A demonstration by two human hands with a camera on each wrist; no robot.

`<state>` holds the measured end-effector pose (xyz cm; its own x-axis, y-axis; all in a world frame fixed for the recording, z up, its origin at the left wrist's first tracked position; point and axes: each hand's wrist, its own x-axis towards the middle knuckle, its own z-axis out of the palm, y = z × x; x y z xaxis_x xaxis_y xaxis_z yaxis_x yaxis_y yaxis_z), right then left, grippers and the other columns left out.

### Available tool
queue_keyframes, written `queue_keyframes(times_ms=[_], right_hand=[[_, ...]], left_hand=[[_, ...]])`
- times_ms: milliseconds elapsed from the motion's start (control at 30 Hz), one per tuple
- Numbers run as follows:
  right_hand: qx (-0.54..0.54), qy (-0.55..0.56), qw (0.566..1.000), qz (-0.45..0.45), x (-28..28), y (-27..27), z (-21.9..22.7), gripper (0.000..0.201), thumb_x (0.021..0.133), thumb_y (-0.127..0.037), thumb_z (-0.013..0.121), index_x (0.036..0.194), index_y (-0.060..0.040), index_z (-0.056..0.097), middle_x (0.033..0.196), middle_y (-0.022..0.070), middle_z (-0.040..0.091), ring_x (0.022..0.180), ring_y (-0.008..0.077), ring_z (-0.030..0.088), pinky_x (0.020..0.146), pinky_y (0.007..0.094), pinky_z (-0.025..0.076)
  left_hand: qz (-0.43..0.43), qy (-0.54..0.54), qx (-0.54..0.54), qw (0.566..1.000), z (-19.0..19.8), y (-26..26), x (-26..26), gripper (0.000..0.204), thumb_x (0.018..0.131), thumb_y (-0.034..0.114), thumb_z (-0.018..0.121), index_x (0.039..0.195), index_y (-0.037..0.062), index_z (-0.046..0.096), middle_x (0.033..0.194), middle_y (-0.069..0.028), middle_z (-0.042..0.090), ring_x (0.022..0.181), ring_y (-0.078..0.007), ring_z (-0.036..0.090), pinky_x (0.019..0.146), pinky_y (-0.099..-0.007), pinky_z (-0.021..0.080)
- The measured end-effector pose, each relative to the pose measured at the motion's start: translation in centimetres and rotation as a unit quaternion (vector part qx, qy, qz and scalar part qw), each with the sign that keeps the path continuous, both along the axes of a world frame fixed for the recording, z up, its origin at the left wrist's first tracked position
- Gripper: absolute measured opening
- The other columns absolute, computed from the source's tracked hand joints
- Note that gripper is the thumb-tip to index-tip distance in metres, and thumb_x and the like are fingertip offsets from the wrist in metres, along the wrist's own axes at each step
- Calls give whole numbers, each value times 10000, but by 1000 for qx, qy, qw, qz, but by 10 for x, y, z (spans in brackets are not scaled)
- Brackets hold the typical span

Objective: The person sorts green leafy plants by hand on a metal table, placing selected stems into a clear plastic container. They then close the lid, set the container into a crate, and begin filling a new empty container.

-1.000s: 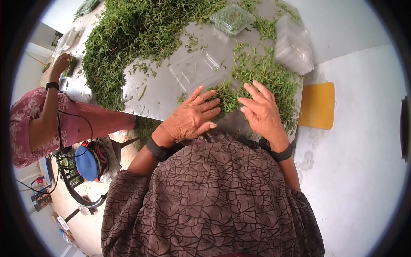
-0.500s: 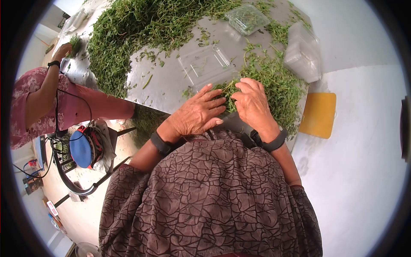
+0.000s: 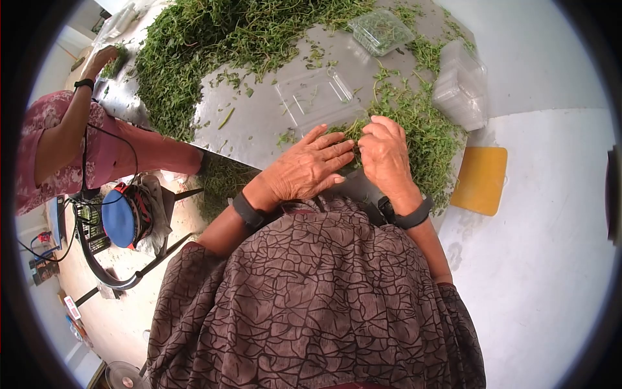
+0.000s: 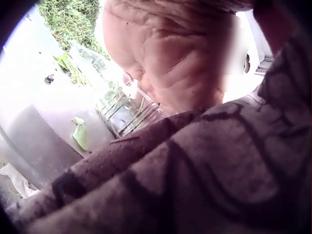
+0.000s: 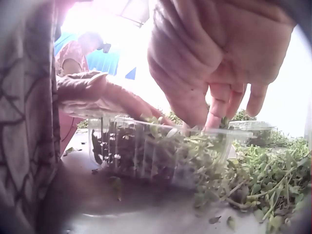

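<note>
Under my hands stands a clear plastic clamshell box (image 5: 105,146) filled with leafy green sprigs (image 5: 170,151); its lid (image 3: 317,97) lies open on the far side. My left hand (image 3: 304,168) reaches across the box with fingers nearly straight, their tips resting on the greens. In the head view my right hand (image 3: 385,155) has its fingers bent down beside the left fingertips. The right wrist view shows its thumb and fingers pinching at the sprigs by the box's rim.
Loose greens (image 3: 421,142) lie right of the box, and a large heap (image 3: 194,65) covers the table's far left. Behind stand a filled, closed box (image 3: 381,32) and a stack of clear boxes (image 3: 460,84). Another person (image 3: 65,136) works at the left. A yellow board (image 3: 479,180) is beyond the right edge.
The right hand has moved in toward the left one, and its spread fingers have bent down onto the greens. The left hand has shifted slightly right. The head view has turned a little.
</note>
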<state>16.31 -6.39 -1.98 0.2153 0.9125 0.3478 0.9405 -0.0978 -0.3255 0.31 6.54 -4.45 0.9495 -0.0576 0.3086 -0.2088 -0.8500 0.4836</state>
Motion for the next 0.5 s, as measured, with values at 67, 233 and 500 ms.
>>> queue_keyframes(times_ms=[67,233,500], right_hand=[[11,9,1000,-8,2,-2,6,67,681,9,612,740,15,644,899,125,613,1057,315,524,937,431,396],[33,58,996,-54,9,-14,19,69,684,29,630,747,2,639,909,110,634,1051,308,545,905,403,430],[45,133,986,-92,9,-28,47,69,681,46,624,736,6,637,884,113,656,1005,300,578,861,379,471]], left_hand=[[-11,12,17,1000,1,1,1,494,955,392,380,1227,8,532,1320,-154,487,1290,-318,376,1129,-501,175],[-17,18,32,999,1,2,1,471,945,381,397,1166,1,567,1265,-158,525,1263,-321,404,1115,-502,199],[-14,9,23,1000,-2,3,1,422,932,326,453,1152,-12,575,1247,-166,536,1252,-320,418,1113,-488,219]])
